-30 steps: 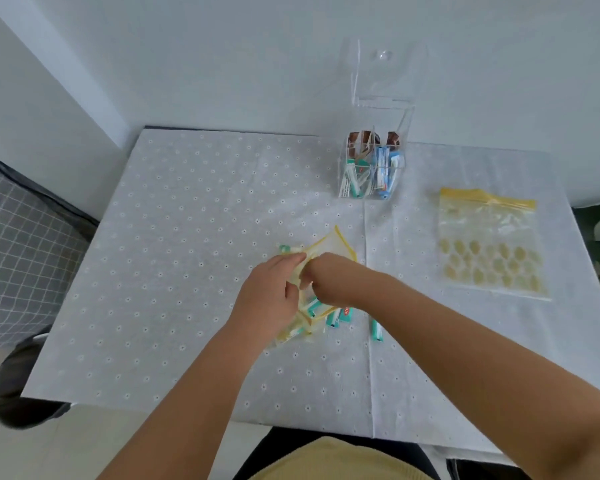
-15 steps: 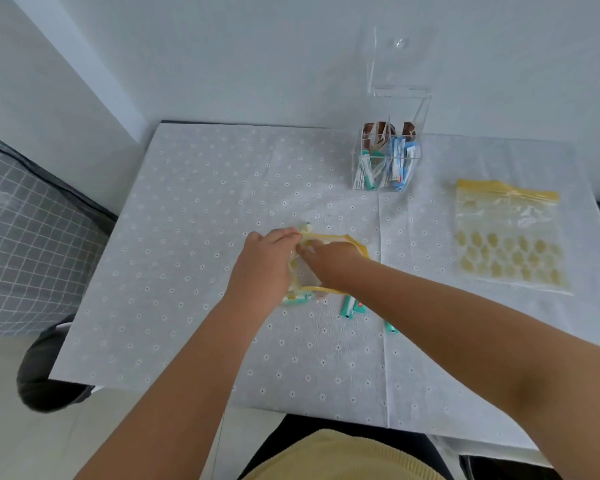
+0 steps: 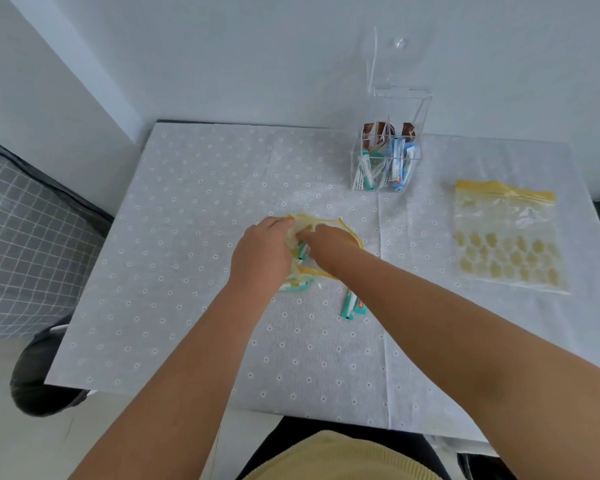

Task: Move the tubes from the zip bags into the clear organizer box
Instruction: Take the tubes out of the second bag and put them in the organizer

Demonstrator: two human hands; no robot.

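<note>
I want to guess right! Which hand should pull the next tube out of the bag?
Probably the right hand: its fingers already reach into the open mouth of the zip bag, next to a tube. It is also on the organizer box side. The left hand grips the bag's edge, holding it open.

Table cover (image 3: 194,258): matt white woven-looking cloth, fine rough texture, small printed flower dots, a seam line running near to far right of centre. Organizer box (image 3: 390,133): clear hard plastic, glossy, thin walls, lid glints. Tubes in box (image 3: 383,168): smooth glossy plastic or foil, cannot tell which. Far-right zip bag (image 3: 506,233): thin clear plastic film, shiny, crinkled, yellow zip strip, yellow printed pattern. Centre zip bag (image 3: 326,225): same soft crumpled film, yellow rim. Loose tubes (image 3: 352,304): smooth, slightly glossy. Wall (image 3: 222,53): matt, smooth. Left: grey checked fabric (image 3: 25,237), matt. Near edge: yellow ribbed knit (image 3: 343,459).
</note>
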